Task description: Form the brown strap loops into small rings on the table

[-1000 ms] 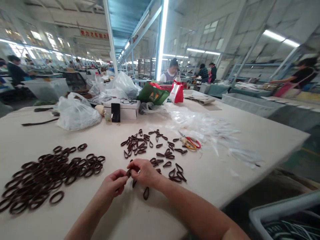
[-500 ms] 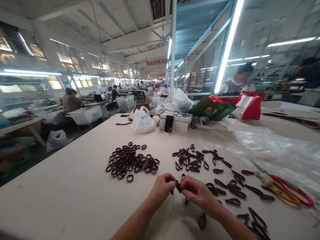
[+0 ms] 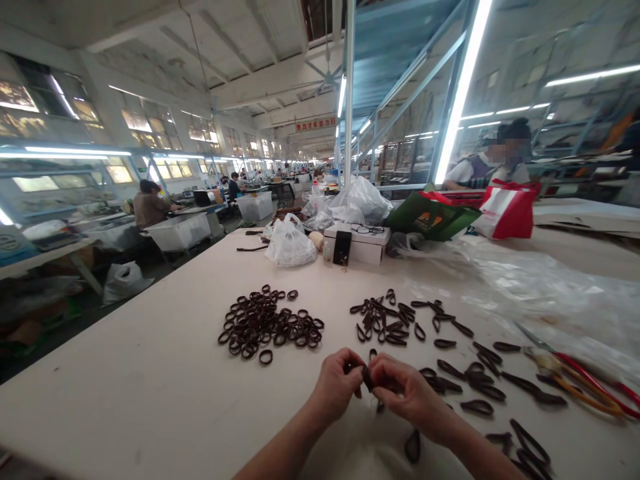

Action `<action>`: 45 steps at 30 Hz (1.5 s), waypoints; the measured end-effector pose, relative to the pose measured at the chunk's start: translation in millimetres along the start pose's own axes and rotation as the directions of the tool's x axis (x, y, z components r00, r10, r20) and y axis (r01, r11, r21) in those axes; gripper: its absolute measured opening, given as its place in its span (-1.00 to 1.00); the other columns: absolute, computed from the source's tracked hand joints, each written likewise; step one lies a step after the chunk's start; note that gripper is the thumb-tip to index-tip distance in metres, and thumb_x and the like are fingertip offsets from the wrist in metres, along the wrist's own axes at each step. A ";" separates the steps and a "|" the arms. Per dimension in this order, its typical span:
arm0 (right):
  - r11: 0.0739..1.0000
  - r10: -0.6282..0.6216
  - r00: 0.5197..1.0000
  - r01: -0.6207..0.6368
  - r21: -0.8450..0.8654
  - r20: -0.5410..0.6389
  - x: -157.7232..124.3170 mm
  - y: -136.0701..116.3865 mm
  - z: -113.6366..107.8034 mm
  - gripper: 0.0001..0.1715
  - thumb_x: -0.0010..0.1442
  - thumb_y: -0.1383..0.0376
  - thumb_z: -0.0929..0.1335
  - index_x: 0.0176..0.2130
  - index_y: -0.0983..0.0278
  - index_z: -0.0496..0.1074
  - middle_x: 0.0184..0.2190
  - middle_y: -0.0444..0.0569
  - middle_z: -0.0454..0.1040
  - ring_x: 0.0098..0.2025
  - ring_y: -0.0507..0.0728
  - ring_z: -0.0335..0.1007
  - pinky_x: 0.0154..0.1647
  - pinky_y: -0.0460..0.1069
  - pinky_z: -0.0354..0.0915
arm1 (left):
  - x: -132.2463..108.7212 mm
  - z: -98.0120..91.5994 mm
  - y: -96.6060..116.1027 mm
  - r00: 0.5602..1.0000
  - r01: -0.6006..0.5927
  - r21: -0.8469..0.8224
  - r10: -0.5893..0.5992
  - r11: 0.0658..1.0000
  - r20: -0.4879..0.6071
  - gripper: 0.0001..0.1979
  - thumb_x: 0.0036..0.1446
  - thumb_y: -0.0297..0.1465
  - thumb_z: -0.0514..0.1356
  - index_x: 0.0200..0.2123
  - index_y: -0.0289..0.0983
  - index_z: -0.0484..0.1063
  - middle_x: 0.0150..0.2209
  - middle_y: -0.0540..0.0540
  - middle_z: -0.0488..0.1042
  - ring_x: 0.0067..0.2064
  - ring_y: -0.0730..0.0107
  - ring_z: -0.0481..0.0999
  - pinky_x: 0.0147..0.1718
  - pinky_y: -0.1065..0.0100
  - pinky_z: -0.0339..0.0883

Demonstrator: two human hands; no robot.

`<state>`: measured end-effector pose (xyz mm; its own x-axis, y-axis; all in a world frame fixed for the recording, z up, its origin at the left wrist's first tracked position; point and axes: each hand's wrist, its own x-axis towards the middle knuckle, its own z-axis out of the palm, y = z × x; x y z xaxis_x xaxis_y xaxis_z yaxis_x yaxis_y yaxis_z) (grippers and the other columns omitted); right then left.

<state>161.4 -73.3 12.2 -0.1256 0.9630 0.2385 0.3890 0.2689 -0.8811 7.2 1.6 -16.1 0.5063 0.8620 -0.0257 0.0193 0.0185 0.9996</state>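
Dozens of round brown rings [image 3: 270, 325] sit heaped on the table [image 3: 150, 387] at your left, near your left hand [image 3: 336, 385] but apart from it. A careless forearm sweep there would likely scatter them. Your left hand is closed narrow, thumb and fingertips pinching one end of a small dark band [image 3: 367, 377], which is held just above the table between both hands, front centre. Your right hand [image 3: 406, 395] is closed the same way on the other end; whether the two hands' fingers touch, can't tell. The grip is fingertips only and the band looks stretchy, so if one side slips it could snap back and fly out of the pinch. One flattened loop [image 3: 413, 445] lies under your right wrist; lower the forearm and you may drag it off the near edge. Further right, the scattered flattened loops [image 3: 453, 345] lie close to your right hand, so a dropped band would be hard to pick out among them. Landing in the round heap is the same hazard on the other side. Far right, the red-handled scissors [image 3: 580, 380] lie with blades pointing toward the loops, beside crinkled clear plastic [image 3: 540, 287]. A blind reach that way risks a nick or a snag.
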 end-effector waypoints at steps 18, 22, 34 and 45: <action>0.889 0.114 0.917 -0.266 -0.372 -0.383 2.4 8.5 12.9 -0.95 0.02 0.31 0.28 -0.40 0.22 0.27 -0.54 -0.17 0.34 -0.50 0.07 0.24 -0.43 -0.04 0.13 | -15.9 7.1 17.5 0.966 -0.193 0.523 0.253 0.830 -0.046 -0.97 0.00 -0.48 0.16 -0.46 -0.24 0.35 -0.52 0.06 0.35 -0.48 0.47 0.28 -0.42 0.43 0.11; 0.897 0.134 0.915 -0.275 -0.346 -0.380 8.0 11.3 16.4 -0.84 0.03 0.34 0.31 -0.31 0.22 0.44 -0.45 -0.09 0.47 -0.40 0.09 0.31 -0.35 -0.04 0.16 | -9.9 4.8 16.4 0.954 -0.204 0.570 0.293 0.796 -0.067 -0.95 0.00 -0.48 0.17 -0.46 -0.23 0.34 -0.52 0.07 0.34 -0.47 0.46 0.27 -0.41 0.43 0.08; 0.874 0.394 0.913 -0.336 0.352 -0.104 8.3 13.6 17.0 -0.75 -0.05 0.16 0.37 -0.39 0.26 0.30 -0.59 -0.22 0.31 -0.58 -0.01 0.24 -0.51 -0.09 0.23 | -3.8 -5.7 14.9 0.937 -0.211 0.572 0.331 0.793 -0.113 -0.95 0.00 -0.49 0.16 -0.44 -0.24 0.33 -0.52 0.08 0.34 -0.48 0.49 0.28 -0.43 0.44 0.09; 0.727 0.142 0.847 -0.441 -0.527 -0.513 4.4 19.4 -35.9 -0.89 0.05 0.26 0.33 -0.36 0.24 0.37 -0.51 -0.08 0.41 -0.48 0.09 0.28 -0.44 -0.03 0.16 | -5.0 -4.7 16.9 0.994 0.110 -0.058 -0.110 0.992 0.000 -0.57 -0.09 -0.42 0.21 -0.07 -0.30 0.29 -0.43 0.07 0.42 -0.57 0.57 0.35 -0.62 0.50 0.05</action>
<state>201.1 -63.2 10.8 0.4169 0.8626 0.2865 0.8190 -0.2197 -0.5301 0.9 0.0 1.0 0.5015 0.8545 -0.1354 0.0248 0.1423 0.9895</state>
